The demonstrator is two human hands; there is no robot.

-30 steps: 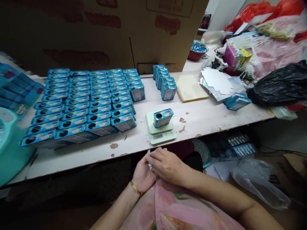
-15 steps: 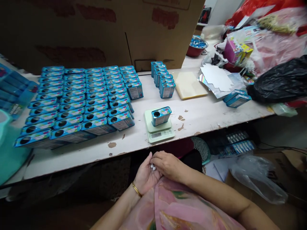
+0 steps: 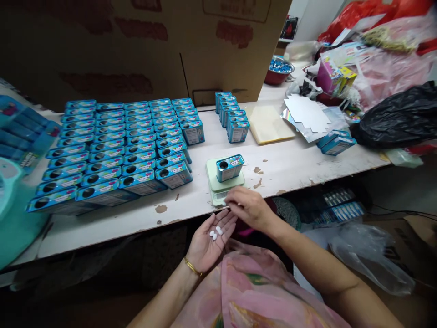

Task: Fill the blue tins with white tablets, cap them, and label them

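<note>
My left hand [image 3: 209,243] lies palm up below the table edge, with several small white oval candies [image 3: 215,233] resting in its cupped palm. Just above its fingertips is my right hand [image 3: 248,207], fingers pinched together; whatever is between them is hidden. Behind it, a pale green kitchen scale [image 3: 212,183] stands on the table, its display partly covered by my right fingers. On the scale's plate sits a blue tin [image 3: 229,169] with a round dark hole in its top.
Rows of blue tins [image 3: 136,182] fill the table's left side beside a turquoise basin [image 3: 20,223]. A short row of tins [image 3: 239,130] stands behind the scale, near a cream stack of sheets [image 3: 271,125]. Two tins [image 3: 337,142] and a black bag [image 3: 396,118] lie right.
My right hand has lifted off the left palm and moved forward and right, toward the scale's front. The left palm has opened out, so the white candies now show.
</note>
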